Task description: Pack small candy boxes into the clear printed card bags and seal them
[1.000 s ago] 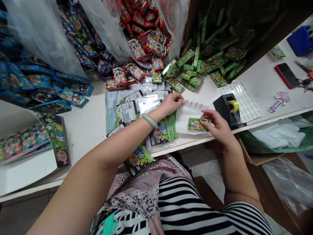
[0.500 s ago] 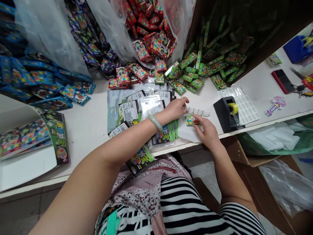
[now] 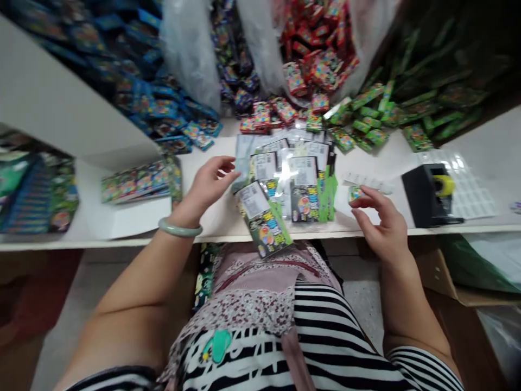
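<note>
My left hand (image 3: pixel 214 183) is raised beside the packets, a pale green bangle (image 3: pixel 180 228) on its wrist. Its fingers are loosely curled, thumb apart, and nothing shows between them. My right hand (image 3: pixel 380 217) rests at the right, fingertips against a small green box (image 3: pixel 355 193) and thumb apart from it. Just behind that box lies a white strip of labels (image 3: pixel 366 181). Between the hands, clear packets with black and green printed cards (image 3: pixel 305 195) overlap in a pile. One packet (image 3: pixel 264 222) lies tilted over the table's front edge.
Behind the packets are heaps of red boxes (image 3: pixel 325 70), green boxes (image 3: pixel 370 117) and blue boxes (image 3: pixel 163 108). A black tape dispenser (image 3: pixel 423 195) stands at the right, beside a label sheet (image 3: pixel 472 190). At the left, an open carton (image 3: pixel 140 220) holds printed packs.
My left hand has left the label strip near my right hand and moved left past the packets. The view has shifted left. My right hand stays by the small green box.
</note>
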Tool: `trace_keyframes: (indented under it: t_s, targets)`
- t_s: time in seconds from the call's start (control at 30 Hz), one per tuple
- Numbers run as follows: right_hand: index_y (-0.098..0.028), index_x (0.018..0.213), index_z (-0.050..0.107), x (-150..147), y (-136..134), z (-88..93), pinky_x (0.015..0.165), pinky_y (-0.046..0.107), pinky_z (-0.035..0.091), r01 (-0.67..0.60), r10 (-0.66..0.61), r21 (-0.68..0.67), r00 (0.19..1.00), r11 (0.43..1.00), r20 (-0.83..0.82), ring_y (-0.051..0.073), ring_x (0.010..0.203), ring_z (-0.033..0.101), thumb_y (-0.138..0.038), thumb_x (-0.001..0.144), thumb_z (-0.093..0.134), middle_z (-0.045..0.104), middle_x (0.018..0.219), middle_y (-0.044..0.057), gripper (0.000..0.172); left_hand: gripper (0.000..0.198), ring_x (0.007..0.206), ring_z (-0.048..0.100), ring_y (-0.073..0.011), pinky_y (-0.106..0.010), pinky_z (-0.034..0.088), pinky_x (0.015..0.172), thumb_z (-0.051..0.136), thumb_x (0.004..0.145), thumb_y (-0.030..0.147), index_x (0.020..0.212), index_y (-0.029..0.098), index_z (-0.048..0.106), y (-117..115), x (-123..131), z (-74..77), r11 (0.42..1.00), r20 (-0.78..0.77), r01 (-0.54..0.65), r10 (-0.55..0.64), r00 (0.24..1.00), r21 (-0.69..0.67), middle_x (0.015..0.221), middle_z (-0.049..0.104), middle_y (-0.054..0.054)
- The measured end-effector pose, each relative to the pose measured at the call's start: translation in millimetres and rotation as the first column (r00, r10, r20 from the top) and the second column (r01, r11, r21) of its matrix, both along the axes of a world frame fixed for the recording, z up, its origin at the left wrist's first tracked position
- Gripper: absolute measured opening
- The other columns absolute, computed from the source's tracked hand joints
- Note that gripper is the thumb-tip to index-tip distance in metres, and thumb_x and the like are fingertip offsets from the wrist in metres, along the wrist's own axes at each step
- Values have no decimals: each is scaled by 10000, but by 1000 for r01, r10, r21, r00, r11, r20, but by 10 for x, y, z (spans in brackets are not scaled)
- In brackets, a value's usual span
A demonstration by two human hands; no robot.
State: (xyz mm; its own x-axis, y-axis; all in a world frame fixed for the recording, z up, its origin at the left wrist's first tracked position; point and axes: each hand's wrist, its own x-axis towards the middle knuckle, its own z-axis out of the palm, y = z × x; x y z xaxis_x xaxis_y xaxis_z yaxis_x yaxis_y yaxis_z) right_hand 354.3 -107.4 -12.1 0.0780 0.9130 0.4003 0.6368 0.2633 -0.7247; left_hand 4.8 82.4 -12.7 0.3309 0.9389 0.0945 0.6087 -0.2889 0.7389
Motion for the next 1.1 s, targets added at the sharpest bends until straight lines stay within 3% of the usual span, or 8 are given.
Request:
trace_keyframes:
  t_s: [0.17, 0.27, 0.37, 0.5, 0.6, 0.73, 0.9, 1.1]
  targets:
    - [-342, 1503, 407, -964, 332, -240, 901, 470, 573, -472, 486, -156, 871, 868, 71, 274, 1086, 643, -225, 947, 581, 680, 1208, 89, 594, 282, 978, 589, -237, -446, 487, 947, 732, 813, 372, 1035, 201, 704, -331, -246, -347, 999, -101, -37, 35, 994, -24, 985, 658, -75]
    - [-353, 1528, 368, -1282, 326, -432, 923, 536, 555, -464, 495, -214, 860, 860, 124, 313, 1124, 610, -231, 950, 567, 656, 1231, 104, 623, 247, 1025, 580, -243, -446, 463, 994, 714, 801, 309, 1012, 182, 698, -445, -165, -470, 998, -74, -41, 38, 997, -40, 1006, 658, -76]
    - [-360, 1512, 402, -1333, 234, -478, 917, 552, 551, -401, 432, -194, 889, 895, 152, 316, 1097, 609, -245, 953, 570, 649, 1197, 105, 596, 226, 1011, 592, -213, -388, 488, 944, 703, 799, 303, 987, 184, 660, -560, -134, -474, 991, 134, -38, 55, 989, -126, 1016, 659, -61]
    - [-330, 1275, 641, -1255, 256, -162, 905, 504, 560, -323, 326, -48, 943, 945, 61, 281, 1058, 623, -305, 927, 643, 633, 1137, 94, 349, 292, 1009, 618, -173, -325, 516, 891, 698, 819, 325, 1063, 206, 591, -739, -105, -332, 965, 495, 71, 65, 866, -251, 1093, 658, -62]
    - [-291, 964, 727, -1206, 449, 243, 899, 451, 551, -232, 235, 40, 967, 972, -97, 239, 996, 648, -321, 918, 662, 658, 1024, 58, 85, 278, 1018, 613, -166, -314, 524, 892, 709, 827, 298, 1060, 236, 571, -860, -13, -155, 976, 566, 92, 37, 824, -197, 1089, 644, -45]
    - [-247, 865, 711, -1216, 750, 656, 759, 363, 552, -353, 324, -83, 914, 932, -243, 187, 789, 657, -420, 911, 657, 693, 824, 18, 187, 205, 968, 611, -167, -323, 521, 874, 689, 871, 331, 1014, 230, 582, -985, 119, 62, 988, 548, 131, -68, 834, -77, 1011, 636, -39]
    - [-206, 798, 698, -1290, 969, 766, 701, 326, 517, -472, 442, -261, 881, 842, -167, 169, 731, 625, -542, 855, 678, 687, 747, 16, 342, 159, 888, 586, -164, -325, 504, 801, 659, 886, 296, 1011, 235, 582, -1059, 170, 207, 990, 476, 137, -104, 873, -35, 974, 632, -35]
    - [-197, 794, 690, -1323, 1028, 729, 685, 311, 502, -466, 454, -289, 884, 836, -111, 160, 706, 611, -534, 874, 657, 666, 717, 9, 347, 98, 895, 589, -166, -334, 504, 807, 571, 910, 230, 1008, 226, 570, -1036, 155, 227, 987, 484, 141, -87, 871, -78, 991, 630, -40]
